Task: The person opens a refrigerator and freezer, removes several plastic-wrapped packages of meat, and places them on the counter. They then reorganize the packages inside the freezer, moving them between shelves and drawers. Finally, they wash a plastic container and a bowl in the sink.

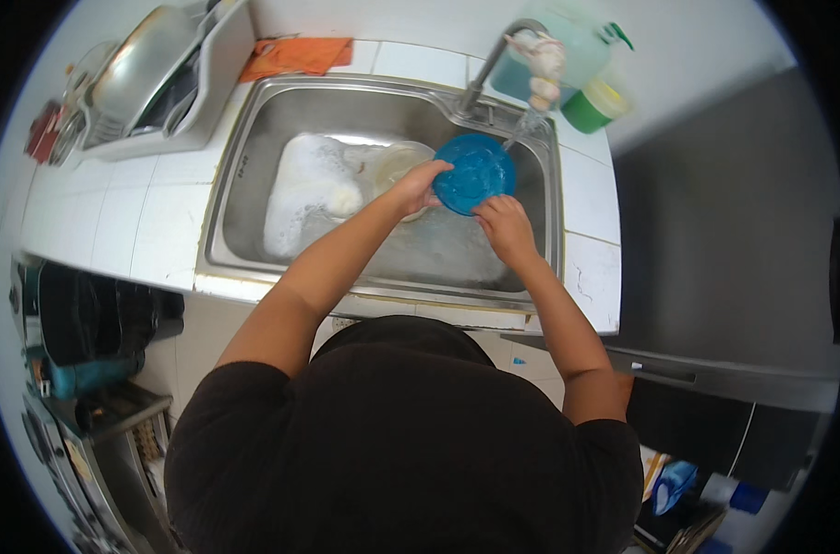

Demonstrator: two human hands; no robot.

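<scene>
A blue plastic bowl point(476, 173) is held over the right half of a stainless steel sink point(364, 90). My left hand point(420, 185) grips its left rim, thumb on top. At its lower edge, my right hand point(503, 221) has its fingers on the rim. Water runs from the faucet point(485, 69), which has a cloth or plastic wrap point(546, 62) tied on its spout, down by the bowl's upper right edge. Below my left hand, a pale round dish point(395, 163) sits in the basin's water, beside white suds point(298, 180).
A white dish rack point(219, 76) with a metal pan point(143, 62) stands at the left. An orange cloth point(298, 55) lies behind the sink. A large jug of liquid point(579, 48) and a green container point(593, 107) stand behind the faucet. A dark grey appliance point(724, 228) borders the counter's right.
</scene>
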